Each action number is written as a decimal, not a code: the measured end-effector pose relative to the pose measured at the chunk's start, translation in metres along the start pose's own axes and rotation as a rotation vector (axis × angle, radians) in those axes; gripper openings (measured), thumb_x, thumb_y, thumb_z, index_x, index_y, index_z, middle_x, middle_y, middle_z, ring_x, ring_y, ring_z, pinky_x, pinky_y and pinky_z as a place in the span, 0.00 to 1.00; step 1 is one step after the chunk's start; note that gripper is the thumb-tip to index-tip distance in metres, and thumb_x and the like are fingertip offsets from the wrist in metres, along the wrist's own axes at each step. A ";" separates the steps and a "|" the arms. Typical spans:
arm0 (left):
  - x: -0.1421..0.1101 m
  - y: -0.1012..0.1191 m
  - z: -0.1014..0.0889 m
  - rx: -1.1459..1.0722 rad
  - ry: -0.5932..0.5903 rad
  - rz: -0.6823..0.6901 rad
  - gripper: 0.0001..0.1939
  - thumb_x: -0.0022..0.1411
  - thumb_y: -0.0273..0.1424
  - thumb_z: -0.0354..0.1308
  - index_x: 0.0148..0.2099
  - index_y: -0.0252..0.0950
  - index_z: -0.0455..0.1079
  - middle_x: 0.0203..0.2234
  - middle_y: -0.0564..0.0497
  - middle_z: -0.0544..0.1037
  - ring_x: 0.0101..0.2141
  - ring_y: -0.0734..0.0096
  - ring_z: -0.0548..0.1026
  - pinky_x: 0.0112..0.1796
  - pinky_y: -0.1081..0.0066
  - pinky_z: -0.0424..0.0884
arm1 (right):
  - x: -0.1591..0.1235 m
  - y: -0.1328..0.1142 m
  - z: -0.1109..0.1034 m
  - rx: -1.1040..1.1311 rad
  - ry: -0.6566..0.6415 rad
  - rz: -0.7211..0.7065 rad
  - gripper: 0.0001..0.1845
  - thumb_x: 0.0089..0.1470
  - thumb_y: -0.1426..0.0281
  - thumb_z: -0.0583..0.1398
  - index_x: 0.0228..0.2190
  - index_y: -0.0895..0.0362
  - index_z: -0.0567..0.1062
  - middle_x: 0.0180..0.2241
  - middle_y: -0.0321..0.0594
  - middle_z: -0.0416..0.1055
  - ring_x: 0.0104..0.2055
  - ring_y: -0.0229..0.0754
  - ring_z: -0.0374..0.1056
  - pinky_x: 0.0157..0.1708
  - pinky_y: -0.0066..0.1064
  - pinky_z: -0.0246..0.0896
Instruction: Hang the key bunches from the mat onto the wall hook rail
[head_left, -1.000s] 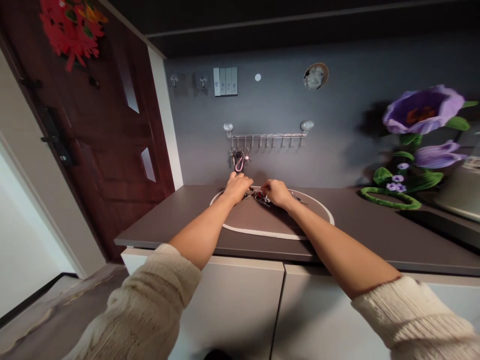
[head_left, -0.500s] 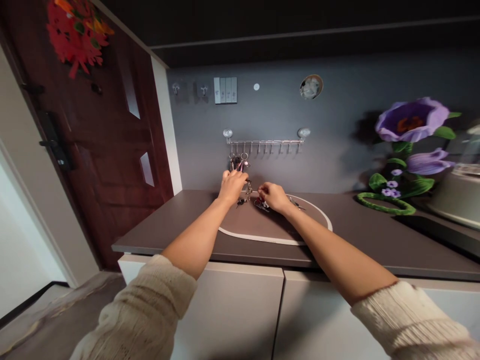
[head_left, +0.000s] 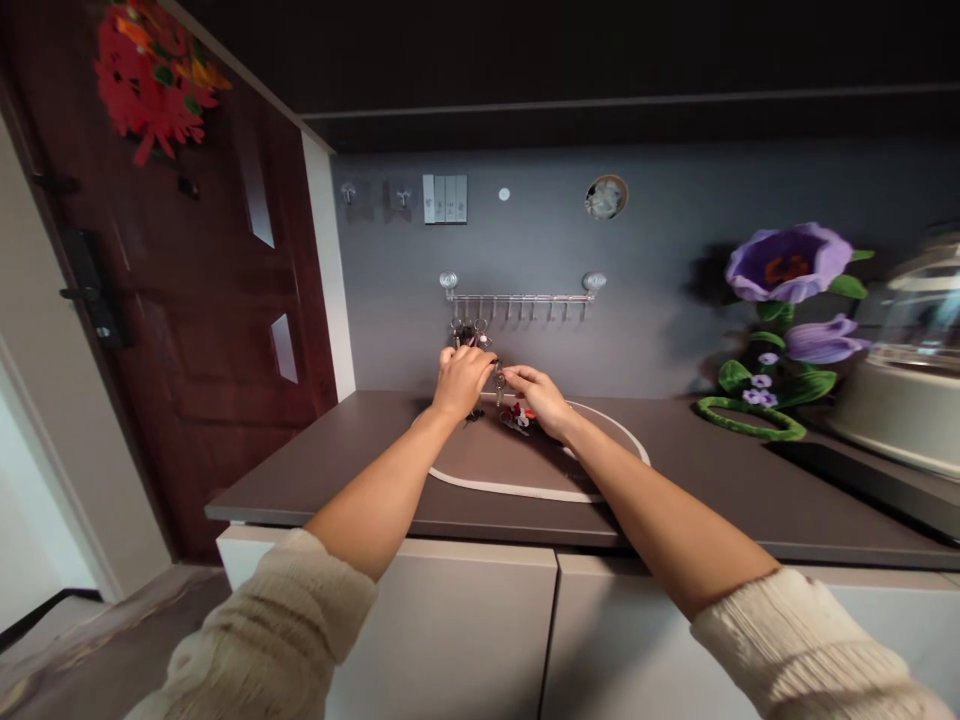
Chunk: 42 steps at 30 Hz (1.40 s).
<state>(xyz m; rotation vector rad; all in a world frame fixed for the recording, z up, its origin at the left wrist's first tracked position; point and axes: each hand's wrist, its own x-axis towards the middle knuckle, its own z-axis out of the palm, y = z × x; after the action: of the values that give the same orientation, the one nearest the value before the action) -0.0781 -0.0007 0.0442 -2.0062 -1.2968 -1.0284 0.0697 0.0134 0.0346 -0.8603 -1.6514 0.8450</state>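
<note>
Just below the left end of the hook rail [head_left: 525, 298], my left hand [head_left: 463, 383] is closed on a bunch of keys [head_left: 499, 388] that dangles from its fingertips. My right hand [head_left: 541, 398] reaches in from the right, thumb and fingers pinched at the same keys. Other key rings [head_left: 469, 335] hang on the rail's leftmost hooks, partly behind my left hand. Under my hands, keys with a red and white trinket [head_left: 519, 416] lie on the oval mat [head_left: 517, 490]. A small dark key [head_left: 474, 415] rests on the mat beneath my left hand.
Purple fabric flowers [head_left: 791, 265] with a green looped base stand on the right of the counter [head_left: 285, 460], beside a cream appliance with a clear dome [head_left: 915, 330]. A light switch panel [head_left: 445, 199] is on the wall. A dark red door [head_left: 187, 330] stands at left.
My right hand has risen from the keys on the mat and moved left to the keys in my left hand. The red and white trinket shows more clearly. The view has shifted slightly.
</note>
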 end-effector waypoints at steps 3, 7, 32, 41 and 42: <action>-0.001 0.000 0.000 0.005 0.009 0.025 0.15 0.62 0.31 0.42 0.48 0.42 0.65 0.39 0.47 0.72 0.44 0.65 0.64 0.45 0.64 0.51 | 0.000 -0.001 -0.002 0.080 0.013 0.016 0.14 0.43 0.62 0.57 0.30 0.59 0.72 0.34 0.38 0.71 0.34 0.35 0.64 0.33 0.24 0.56; -0.001 0.001 -0.002 0.019 0.013 0.043 0.16 0.63 0.31 0.42 0.49 0.42 0.65 0.40 0.47 0.72 0.44 0.66 0.65 0.46 0.63 0.51 | 0.001 -0.001 -0.004 0.191 0.023 0.029 0.11 0.41 0.64 0.58 0.28 0.59 0.71 0.31 0.38 0.71 0.30 0.33 0.63 0.29 0.23 0.55; -0.005 0.013 -0.003 -0.203 -0.028 0.112 0.14 0.56 0.34 0.51 0.45 0.39 0.66 0.39 0.49 0.73 0.43 0.66 0.66 0.47 0.63 0.55 | 0.005 -0.001 -0.018 0.221 0.081 -0.074 0.12 0.37 0.64 0.63 0.26 0.58 0.75 0.27 0.36 0.72 0.27 0.32 0.63 0.31 0.26 0.57; -0.001 0.017 0.003 -0.537 -0.069 -0.088 0.10 0.56 0.34 0.50 0.31 0.37 0.71 0.31 0.52 0.76 0.36 0.70 0.68 0.43 0.68 0.60 | 0.003 -0.009 -0.018 0.146 0.082 -0.078 0.12 0.34 0.68 0.65 0.27 0.59 0.77 0.29 0.39 0.75 0.32 0.38 0.68 0.39 0.33 0.60; -0.001 0.017 0.003 -0.582 -0.076 -0.109 0.10 0.56 0.34 0.50 0.30 0.36 0.70 0.30 0.52 0.76 0.35 0.71 0.69 0.41 0.69 0.61 | 0.003 -0.010 -0.017 0.128 0.076 -0.087 0.12 0.34 0.68 0.65 0.27 0.59 0.77 0.29 0.39 0.75 0.33 0.39 0.68 0.40 0.33 0.60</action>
<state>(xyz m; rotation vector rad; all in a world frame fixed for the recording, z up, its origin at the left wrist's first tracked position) -0.0620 -0.0054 0.0410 -2.4311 -1.2533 -1.5301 0.0849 0.0127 0.0480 -0.7179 -1.5407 0.8379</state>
